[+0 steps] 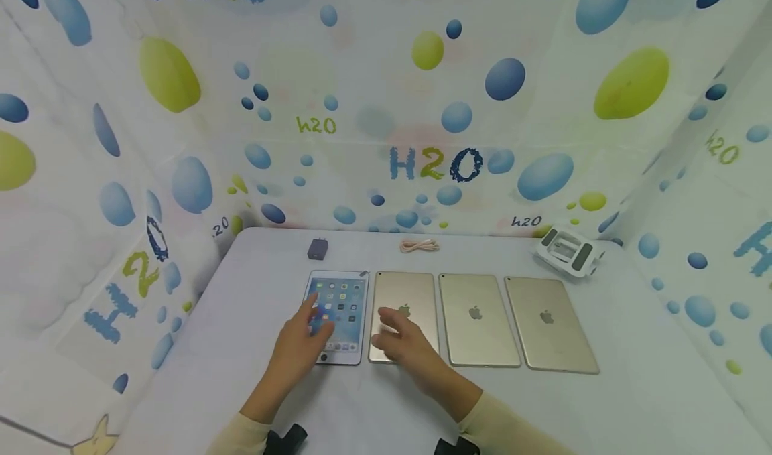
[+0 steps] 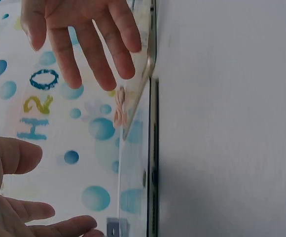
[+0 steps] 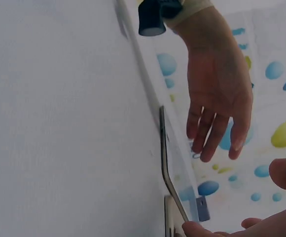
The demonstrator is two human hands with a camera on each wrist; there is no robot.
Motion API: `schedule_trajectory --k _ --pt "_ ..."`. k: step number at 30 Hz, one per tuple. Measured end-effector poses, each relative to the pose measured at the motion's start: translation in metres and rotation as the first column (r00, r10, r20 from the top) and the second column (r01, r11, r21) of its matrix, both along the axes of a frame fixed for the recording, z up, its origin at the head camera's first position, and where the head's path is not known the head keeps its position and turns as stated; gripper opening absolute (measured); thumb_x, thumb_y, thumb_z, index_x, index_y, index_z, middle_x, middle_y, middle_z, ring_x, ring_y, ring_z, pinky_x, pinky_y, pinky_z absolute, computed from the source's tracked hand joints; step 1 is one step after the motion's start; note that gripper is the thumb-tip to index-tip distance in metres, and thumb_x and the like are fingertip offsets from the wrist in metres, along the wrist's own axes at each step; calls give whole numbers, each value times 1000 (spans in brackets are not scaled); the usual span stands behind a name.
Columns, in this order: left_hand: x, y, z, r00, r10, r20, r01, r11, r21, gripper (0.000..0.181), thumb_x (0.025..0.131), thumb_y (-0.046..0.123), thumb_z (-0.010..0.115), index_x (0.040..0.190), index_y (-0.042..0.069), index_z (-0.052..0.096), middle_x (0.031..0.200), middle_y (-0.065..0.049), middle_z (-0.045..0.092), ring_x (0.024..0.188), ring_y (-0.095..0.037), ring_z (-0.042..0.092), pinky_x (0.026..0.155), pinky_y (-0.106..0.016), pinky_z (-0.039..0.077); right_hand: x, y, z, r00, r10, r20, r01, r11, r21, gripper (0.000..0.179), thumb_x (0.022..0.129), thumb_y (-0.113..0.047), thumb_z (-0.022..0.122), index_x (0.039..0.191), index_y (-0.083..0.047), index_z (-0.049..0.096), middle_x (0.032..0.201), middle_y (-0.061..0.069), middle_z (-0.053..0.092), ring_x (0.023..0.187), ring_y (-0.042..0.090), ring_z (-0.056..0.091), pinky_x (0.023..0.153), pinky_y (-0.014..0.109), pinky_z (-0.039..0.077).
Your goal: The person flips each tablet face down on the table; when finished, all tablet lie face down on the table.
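Four tablets lie side by side on a white table. The leftmost, a white tablet (image 1: 346, 307), shows a lit screen of app icons. To its right are three gold tablets, backs up: the first gold tablet (image 1: 401, 287), the middle gold tablet (image 1: 479, 331) and the rightmost gold tablet (image 1: 555, 334). My left hand (image 1: 298, 341) is over the white tablet, fingers spread and holding nothing. Over the first gold tablet, my right hand (image 1: 410, 348) hangs with loosely bent fingers; nothing is in its grasp. From the wrist views I cannot tell whether its fingertips touch a tablet edge.
Behind the tablets lie a dark charger plug (image 1: 317, 249) and a coiled beige cable (image 1: 419, 245). At the back right sits a white and grey device (image 1: 568, 251), perhaps a stand. Patterned cloth walls (image 1: 362, 173) enclose the table's back and sides.
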State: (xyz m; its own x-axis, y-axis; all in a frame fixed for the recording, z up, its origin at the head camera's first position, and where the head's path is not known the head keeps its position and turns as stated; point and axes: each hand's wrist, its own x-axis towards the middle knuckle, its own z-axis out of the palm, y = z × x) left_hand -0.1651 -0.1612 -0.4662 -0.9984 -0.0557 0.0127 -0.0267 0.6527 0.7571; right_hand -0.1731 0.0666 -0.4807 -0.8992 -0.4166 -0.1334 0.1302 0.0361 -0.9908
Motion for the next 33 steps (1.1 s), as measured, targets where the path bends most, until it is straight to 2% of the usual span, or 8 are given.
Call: schedule_trajectory --k 4,8,15,20,27,33 --pt "-3 -17 -2 1000 28 6 -28 999 -18 69 102 27 58 157 -3 29 151 -34 43 142 -53 37 110 -67 35 1 -19 1 997 -5 79 13 995 -101 67 99 -20 60 156 1 31 164 25 26 146 44 37 111 57 42" --pt "-4 -24 -4 998 37 54 -37 999 -14 69 102 25 57 157 -3 28 151 -37 39 141 -56 35 110 -70 34 0 -29 2 992 -5 123 22 991 -136 65 99 -17 58 156 0 32 164 24 26 146 43 37 111 60 40" --pt "-2 -30 -9 987 14 162 -32 993 114 69 104 30 54 160 4 24 159 -32 30 148 -49 28 116 -62 27 1 -39 5 989 -1 149 25 986 -163 66 98 -15 58 156 2 32 165 25 24 148 43 33 110 62 40" --pt "-3 -33 -10 985 -6 173 -23 986 165 69 104 31 54 160 5 24 161 -31 27 149 -47 25 117 -59 26 0 -41 7 986 -18 164 48 983 -180 67 97 -14 59 156 2 31 165 25 23 147 43 34 109 62 41" --pt "0 -35 -5 981 -9 195 -41 967 253 67 105 30 54 160 8 25 162 -30 27 148 -50 27 112 -61 34 -2 -42 6 980 -28 196 63 983 -173 66 97 -15 59 156 -1 32 165 24 23 145 42 38 107 62 43" --pt "1 -30 -3 982 -38 183 -13 963 269 67 104 30 55 160 8 26 161 -30 28 149 -51 24 112 -63 32 -4 -40 6 980 -40 197 75 983 -170 69 97 -9 56 158 -1 26 159 28 33 134 40 49 99 53 49"
